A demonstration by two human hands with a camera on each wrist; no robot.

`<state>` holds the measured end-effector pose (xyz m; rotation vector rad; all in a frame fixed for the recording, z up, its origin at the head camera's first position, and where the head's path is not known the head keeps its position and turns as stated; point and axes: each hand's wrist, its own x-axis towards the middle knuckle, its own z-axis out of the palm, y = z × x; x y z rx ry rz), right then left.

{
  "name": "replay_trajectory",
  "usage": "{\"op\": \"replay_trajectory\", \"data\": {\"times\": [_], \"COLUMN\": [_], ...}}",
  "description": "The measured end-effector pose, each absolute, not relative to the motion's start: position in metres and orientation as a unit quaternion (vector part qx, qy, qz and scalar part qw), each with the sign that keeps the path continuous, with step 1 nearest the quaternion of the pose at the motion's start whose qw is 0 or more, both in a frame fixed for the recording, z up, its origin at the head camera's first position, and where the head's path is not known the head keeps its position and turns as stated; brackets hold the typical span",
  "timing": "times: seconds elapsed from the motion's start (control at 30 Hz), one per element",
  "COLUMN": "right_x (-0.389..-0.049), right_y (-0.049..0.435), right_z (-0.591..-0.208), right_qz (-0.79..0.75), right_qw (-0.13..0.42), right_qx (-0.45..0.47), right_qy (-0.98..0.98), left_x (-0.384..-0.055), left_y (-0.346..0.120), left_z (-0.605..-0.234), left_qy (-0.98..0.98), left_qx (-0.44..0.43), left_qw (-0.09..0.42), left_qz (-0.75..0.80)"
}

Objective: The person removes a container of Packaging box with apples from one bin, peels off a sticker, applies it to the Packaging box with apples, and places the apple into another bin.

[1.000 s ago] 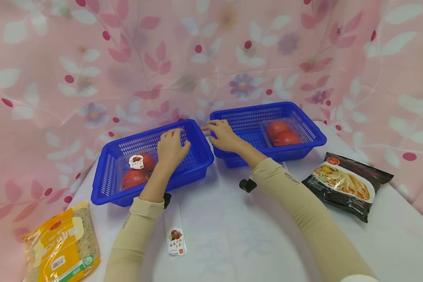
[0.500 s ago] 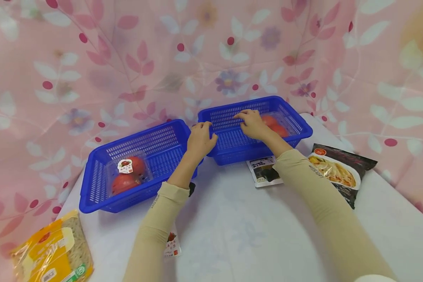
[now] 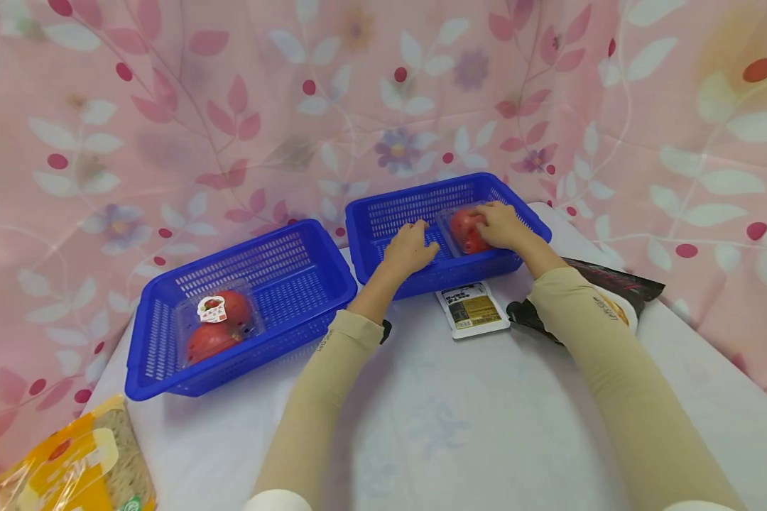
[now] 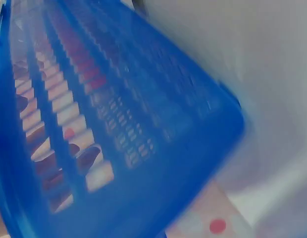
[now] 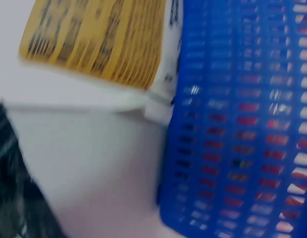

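In the head view my right hand (image 3: 501, 226) is at the right end of the right blue basket (image 3: 444, 273), its fingers over a clear plastic box of red round fruit (image 3: 465, 228). Whether the fingertips touch the lid or grip its edge is hard to make out. My left hand (image 3: 411, 248) is above the left part of that same basket, fingers loosely bent, holding nothing. Inside the left blue basket (image 3: 243, 351) sits another clear box of red fruit (image 3: 214, 339), with a white sticker (image 3: 213, 309) on it. Neither wrist view shows the fingers; basket walls fill much of both.
A white, black and gold pouch (image 3: 473, 312) lies in front of the right basket. Right of it is a black food bag (image 3: 620, 277), partly behind my right forearm. A yellow bag (image 3: 79, 461) lies at the front left. Pink floral cloth (image 3: 256, 106) hangs behind the baskets.
Both hands have moved right. My right hand has gone from between the baskets to the fruit box; my left has passed from the left basket to above the right one. The head view has turned.
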<state>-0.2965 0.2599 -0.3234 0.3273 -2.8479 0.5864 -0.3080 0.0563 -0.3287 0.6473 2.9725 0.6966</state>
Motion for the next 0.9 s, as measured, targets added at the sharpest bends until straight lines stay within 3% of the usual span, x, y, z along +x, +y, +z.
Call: {"op": "replay_trajectory", "data": {"times": [0.13,0.3,0.63,0.9], "right_x": [-0.301,-0.306,-0.311,-0.311], "right_y": [0.271,0.279,0.274,0.277], "right_z": [-0.33,-0.332,-0.332,-0.332], "right_qz": [0.2,0.214,0.194,0.196], "right_qw": [0.104,0.086,-0.002,-0.003], "right_qx": [0.088,0.051,0.052,0.057], "right_qy": [-0.97,-0.972,-0.98,-0.979], "left_x": [-0.312,-0.321,-0.336,-0.338], "left_y": [0.074,0.093,0.109,0.114], "left_z": [-0.336,-0.339,-0.349,-0.348], "left_qy": [0.949,0.947,0.928,0.921], "left_qx": [0.196,0.184,0.275,0.29], "left_qw": [0.051,0.063,0.105,0.11], "left_qz": [0.243,0.257,0.226,0.236]}}
